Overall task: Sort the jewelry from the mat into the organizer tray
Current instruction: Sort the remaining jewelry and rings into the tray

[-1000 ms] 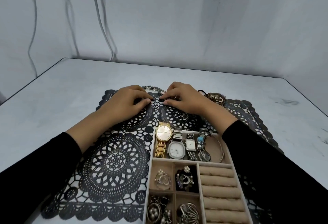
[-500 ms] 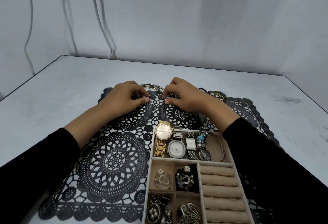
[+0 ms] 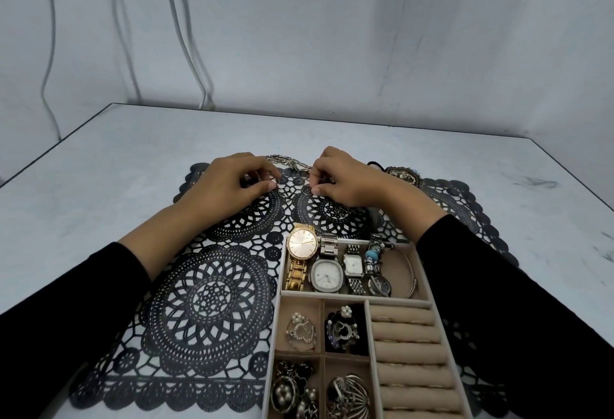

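At the far middle of the black lace mat (image 3: 206, 302), both of my hands work close together. My left hand (image 3: 237, 186) has curled fingers and pinches a small silver ring between thumb and forefinger. My right hand (image 3: 344, 183) pinches another small ring at its fingertips. Two more thin rings (image 3: 285, 192) lie on the mat between the hands. Just beyond them is a silver chain (image 3: 285, 163). The beige organizer tray (image 3: 276, 319) sits near me at the right, and its top compartment holds a gold watch (image 3: 301, 243) and other watches and bracelets.
An ornate brooch (image 3: 402, 174) and a black cord (image 3: 374, 164) lie on the mat beyond my right wrist. The tray's small compartments hold earrings and brooches, and ring rolls (image 3: 403, 335) fill its right side. The white table (image 3: 99, 186) ends at a wall with hanging cables.
My hands have drawn slightly apart and shifted a little farther along the mat, still fingering the small rings. The tray's contents are unchanged.
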